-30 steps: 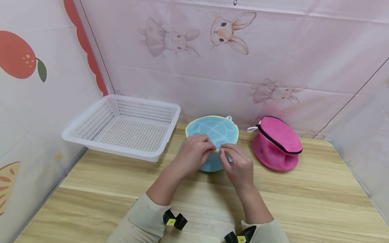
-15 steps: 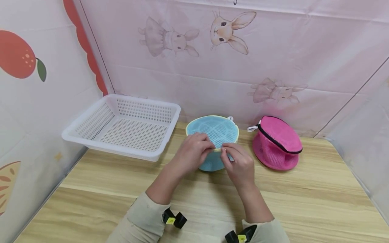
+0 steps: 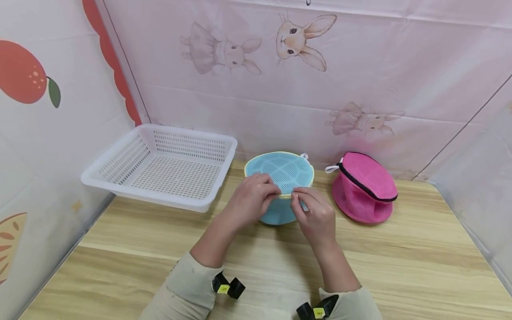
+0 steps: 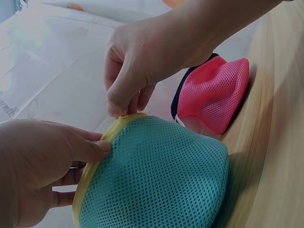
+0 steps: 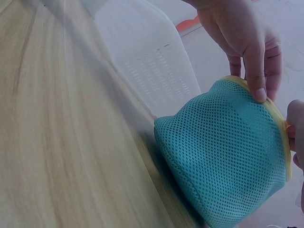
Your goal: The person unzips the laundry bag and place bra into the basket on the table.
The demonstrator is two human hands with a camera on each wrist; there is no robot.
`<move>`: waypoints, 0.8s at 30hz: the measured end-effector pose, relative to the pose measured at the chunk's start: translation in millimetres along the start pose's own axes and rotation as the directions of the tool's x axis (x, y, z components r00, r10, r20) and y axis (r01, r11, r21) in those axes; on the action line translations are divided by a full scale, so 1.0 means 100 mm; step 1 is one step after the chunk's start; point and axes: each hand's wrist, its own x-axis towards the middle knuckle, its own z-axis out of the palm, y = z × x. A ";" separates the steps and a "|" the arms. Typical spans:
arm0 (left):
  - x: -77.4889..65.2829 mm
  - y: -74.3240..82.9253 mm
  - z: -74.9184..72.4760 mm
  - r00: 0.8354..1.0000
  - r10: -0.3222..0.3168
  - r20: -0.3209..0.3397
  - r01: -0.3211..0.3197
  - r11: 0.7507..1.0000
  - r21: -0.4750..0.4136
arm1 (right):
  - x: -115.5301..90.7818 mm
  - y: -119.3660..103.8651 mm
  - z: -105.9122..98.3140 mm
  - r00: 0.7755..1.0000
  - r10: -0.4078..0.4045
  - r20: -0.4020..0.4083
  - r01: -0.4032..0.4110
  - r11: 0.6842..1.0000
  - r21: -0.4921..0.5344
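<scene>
A light-blue mesh laundry bag (image 3: 280, 171) with a yellow zipped rim stands upright in the middle of the table. My left hand (image 3: 251, 198) pinches that rim at the front, thumb on the near side, as the left wrist view shows. Just to its right, my right hand (image 3: 318, 218) pinches a small yellow zipper pull (image 4: 124, 114) between thumb and forefinger. Mesh covers the top of the bag, and a white loop (image 3: 304, 156) sticks out at its back right. A pink mesh bag (image 3: 366, 191) with a black zipped rim sits to the right, untouched.
At the left back stands a white perforated plastic basket (image 3: 180, 178) with nothing in it. The wooden table (image 3: 256, 271) meets a pink rabbit-print backdrop (image 3: 240, 98) behind and pale printed sheets at both sides.
My right hand has slid slightly to the right along the yellow rim, so the gap between the two hands has widened. The left hand keeps its hold; the pink bag and basket stay put.
</scene>
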 end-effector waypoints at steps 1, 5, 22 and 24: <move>0.00 0.00 0.00 1.000 -0.003 0.002 0.003 1.000 -0.001 | 0.00 0.00 0.00 1.000 0.001 -0.001 -0.001 1.000 0.001; 0.00 -0.02 -0.01 1.000 -0.020 0.002 0.020 1.000 -0.004 | 0.00 0.00 0.00 1.000 0.001 -0.003 -0.001 1.000 -0.005; -0.02 -0.02 -0.03 1.000 -0.023 -0.009 0.023 0.998 0.063 | 0.00 -0.03 0.01 1.000 -0.014 -0.016 0.014 1.000 0.008; -0.01 -0.01 -0.01 1.000 0.003 -0.014 -0.002 0.997 0.080 | 0.00 -0.03 0.02 1.000 -0.016 -0.015 0.016 1.000 0.007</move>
